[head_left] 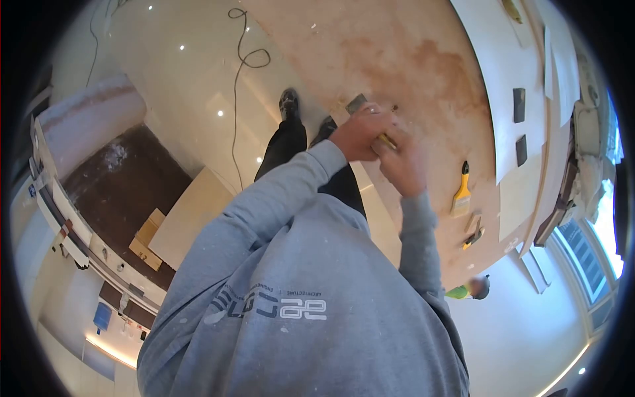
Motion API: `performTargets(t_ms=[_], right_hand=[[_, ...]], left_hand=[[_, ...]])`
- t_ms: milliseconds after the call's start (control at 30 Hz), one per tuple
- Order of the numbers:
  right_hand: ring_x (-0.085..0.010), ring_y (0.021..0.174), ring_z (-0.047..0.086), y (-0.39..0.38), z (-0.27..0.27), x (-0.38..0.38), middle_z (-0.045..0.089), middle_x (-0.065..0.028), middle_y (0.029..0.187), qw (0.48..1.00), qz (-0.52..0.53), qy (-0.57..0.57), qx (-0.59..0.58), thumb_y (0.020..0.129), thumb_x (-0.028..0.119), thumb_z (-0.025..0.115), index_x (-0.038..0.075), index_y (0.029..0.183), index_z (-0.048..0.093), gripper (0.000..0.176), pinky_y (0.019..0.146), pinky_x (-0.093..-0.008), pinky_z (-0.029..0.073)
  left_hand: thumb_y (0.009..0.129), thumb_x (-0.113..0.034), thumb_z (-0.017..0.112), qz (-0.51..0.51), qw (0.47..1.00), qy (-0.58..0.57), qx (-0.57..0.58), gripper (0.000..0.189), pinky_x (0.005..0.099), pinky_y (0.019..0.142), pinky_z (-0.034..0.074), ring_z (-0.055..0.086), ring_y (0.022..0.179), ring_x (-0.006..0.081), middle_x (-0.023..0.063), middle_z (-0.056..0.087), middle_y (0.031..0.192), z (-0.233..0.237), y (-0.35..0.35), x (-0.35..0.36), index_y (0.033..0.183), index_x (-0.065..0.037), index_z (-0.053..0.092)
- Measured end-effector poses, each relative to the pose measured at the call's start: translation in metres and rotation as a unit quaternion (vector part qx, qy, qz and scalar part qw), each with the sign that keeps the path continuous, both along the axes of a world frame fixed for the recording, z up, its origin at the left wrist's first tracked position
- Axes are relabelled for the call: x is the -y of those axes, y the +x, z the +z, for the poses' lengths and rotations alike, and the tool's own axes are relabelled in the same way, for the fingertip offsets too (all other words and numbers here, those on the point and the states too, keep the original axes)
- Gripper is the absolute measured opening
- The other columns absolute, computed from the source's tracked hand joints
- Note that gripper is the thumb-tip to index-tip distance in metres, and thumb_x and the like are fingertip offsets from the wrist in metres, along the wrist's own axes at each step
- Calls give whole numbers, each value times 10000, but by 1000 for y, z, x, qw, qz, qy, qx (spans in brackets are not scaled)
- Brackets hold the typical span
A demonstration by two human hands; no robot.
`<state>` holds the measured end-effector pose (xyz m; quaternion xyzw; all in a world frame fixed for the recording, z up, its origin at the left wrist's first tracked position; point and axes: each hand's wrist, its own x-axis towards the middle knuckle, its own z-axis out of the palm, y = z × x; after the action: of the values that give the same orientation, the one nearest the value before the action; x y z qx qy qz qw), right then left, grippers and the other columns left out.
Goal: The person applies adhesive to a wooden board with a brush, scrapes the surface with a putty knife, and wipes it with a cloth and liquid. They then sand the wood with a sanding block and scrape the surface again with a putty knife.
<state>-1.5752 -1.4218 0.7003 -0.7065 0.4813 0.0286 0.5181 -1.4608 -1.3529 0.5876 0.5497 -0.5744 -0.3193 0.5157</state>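
Note:
My left hand and my right hand meet closed over the edge of a brown-stained board. A small yellowish thing shows in the grip of my right hand; its kind I cannot tell. My left fingers are curled beside it, their contents hidden. Just beyond the left hand, a dark grey block overlaps the board's edge. To the right of my hands lies a paintbrush with a yellow and black handle. Below that brush is a yellow and black utility knife.
Two dark blocks rest on a white sheet at the right. A black cable loops over the shiny floor. At the left, a cardboard box stands by a dark brown panel. Another person is at the lower right.

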Motion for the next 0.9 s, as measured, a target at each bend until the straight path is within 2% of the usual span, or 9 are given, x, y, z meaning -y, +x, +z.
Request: performTargets(t_ms=[67, 167, 267, 400, 467, 567, 667, 767, 900], right_hand=[[-335, 800, 695, 7, -7, 1, 701, -216, 870, 1000, 5, -16, -18, 862, 120, 663, -2, 966, 719, 170, 707, -399, 513], [-117, 665, 592, -26, -26, 5, 664, -56, 763, 984, 73, -92, 131, 908, 61, 640, -10, 1024, 728, 161, 580, -300, 471], [-59, 613, 542, -17, -2, -2, 656, -9, 770, 994, -47, 85, 48, 925, 62, 640, 11, 1016, 738, 144, 481, -252, 397], [-142, 714, 619, 6, -31, 0, 666, -87, 770, 986, -81, 148, 8, 866, 87, 654, -5, 999, 725, 177, 656, -329, 488], [-114, 684, 602, -1, -13, -3, 647, -61, 756, 972, -124, 198, -2, 874, 91, 652, -3, 991, 724, 167, 618, -308, 471], [-101, 625, 568, -17, -3, -2, 620, -35, 734, 984, -87, 151, 36, 887, 98, 653, 5, 951, 720, 131, 564, -298, 447], [-106, 629, 564, 0, -19, 3, 615, -34, 724, 981, -51, 189, 1, 886, 73, 642, 0, 933, 715, 114, 566, -306, 448], [-125, 640, 575, -1, -4, 6, 625, -64, 721, 984, -26, 172, -37, 867, 80, 650, -10, 932, 706, 124, 593, -322, 462], [-160, 666, 594, -14, -16, -2, 633, -118, 728, 991, -17, 126, 41, 852, 89, 653, -28, 909, 690, 135, 625, -347, 476]], left_hand=[[653, -95, 779, -18, 999, 35, 0, 521, 453, 1048, 425, 604, 1083, 355, 103, 655, 1045, -12, 4, 2, 1145, -115, 611], [654, -105, 770, 25, 996, -73, 39, 517, 465, 1069, 414, 608, 1106, 347, 101, 657, 1057, -6, -13, 6, 1147, -118, 614], [644, -123, 762, 9, 998, -15, 58, 547, 481, 1080, 405, 609, 1112, 352, 100, 662, 1087, -6, -5, -4, 1168, -108, 609], [633, -133, 764, -33, 993, 69, 93, 583, 485, 1085, 401, 610, 1103, 365, 120, 664, 1091, -12, 18, -11, 1191, -100, 602], [637, -124, 759, -33, 996, 35, 70, 566, 481, 1071, 407, 614, 1086, 368, 129, 666, 1068, -6, 7, -7, 1181, -97, 606], [645, -109, 753, -32, 998, 31, 39, 546, 470, 1061, 412, 614, 1077, 373, 140, 668, 1047, 9, 0, -5, 1171, -89, 606], [643, -101, 756, 3, 997, 72, 25, 543, 463, 1049, 414, 615, 1072, 371, 141, 669, 1040, 1, -4, -19, 1164, -86, 604], [638, -104, 767, 7, 998, 59, 27, 548, 451, 1024, 417, 617, 1052, 359, 131, 670, 1029, -3, -10, -19, 1162, -90, 605], [637, -126, 782, 9, 997, 38, 69, 540, 431, 965, 421, 616, 1012, 339, 101, 667, 1035, 12, -6, -20, 1149, -99, 615]])
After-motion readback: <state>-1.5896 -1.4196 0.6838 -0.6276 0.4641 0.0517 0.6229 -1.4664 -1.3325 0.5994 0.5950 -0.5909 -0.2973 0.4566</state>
